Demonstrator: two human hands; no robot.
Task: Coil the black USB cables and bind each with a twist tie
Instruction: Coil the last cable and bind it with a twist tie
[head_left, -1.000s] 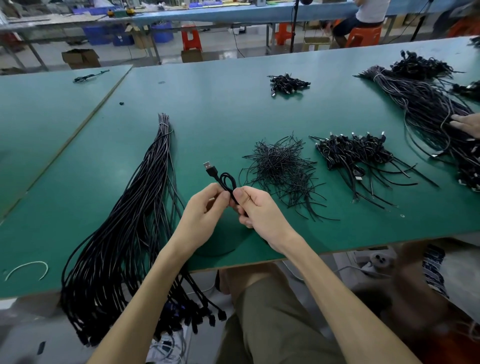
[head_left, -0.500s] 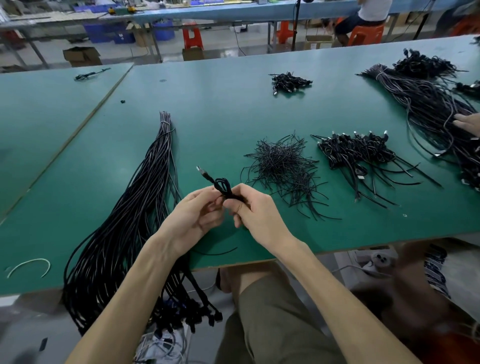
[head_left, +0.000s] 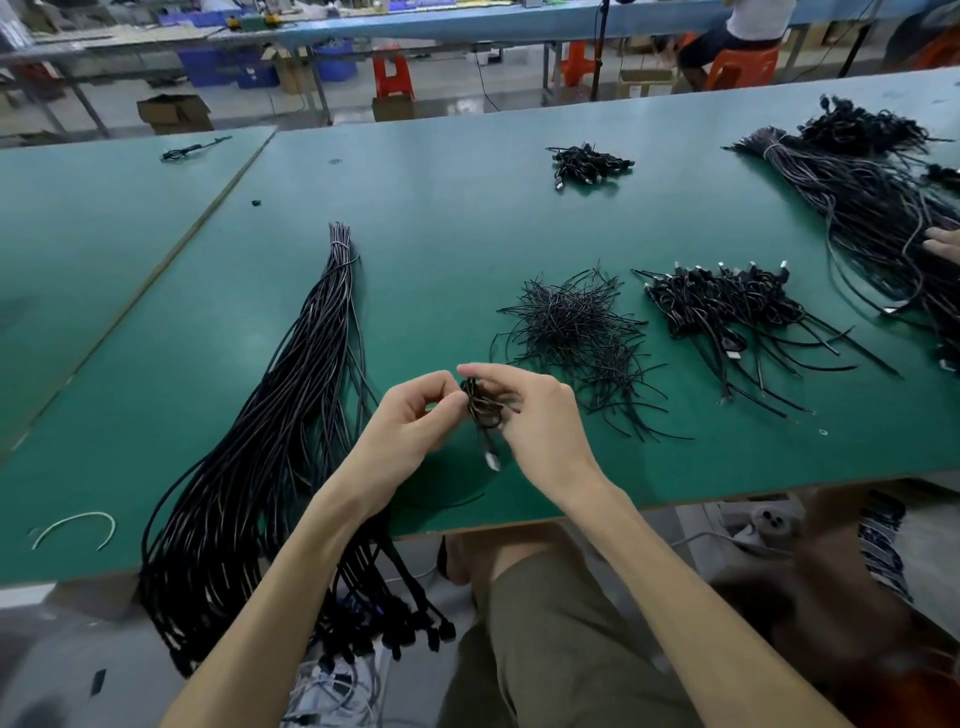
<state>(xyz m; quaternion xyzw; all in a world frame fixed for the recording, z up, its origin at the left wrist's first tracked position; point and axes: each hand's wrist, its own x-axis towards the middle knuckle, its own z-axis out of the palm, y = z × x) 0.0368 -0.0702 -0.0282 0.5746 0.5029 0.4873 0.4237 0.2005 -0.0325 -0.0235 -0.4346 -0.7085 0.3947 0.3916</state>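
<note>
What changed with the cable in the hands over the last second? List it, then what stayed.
The coiled cable was turned over: its USB plug, pointing up and away a second ago, now hangs down toward the person. The left hand and right hand kept gripping it; nothing was let go. The twist tie pile, bound cables and long cable bundle lie as before.

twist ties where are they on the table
Head view: the twist ties lie heaped on the green table, just beyond the right hand, left of the coiled cables.

Both hands (head_left: 410, 421) (head_left: 540, 415) pinch a coiled cable (head_left: 480, 402).
</note>
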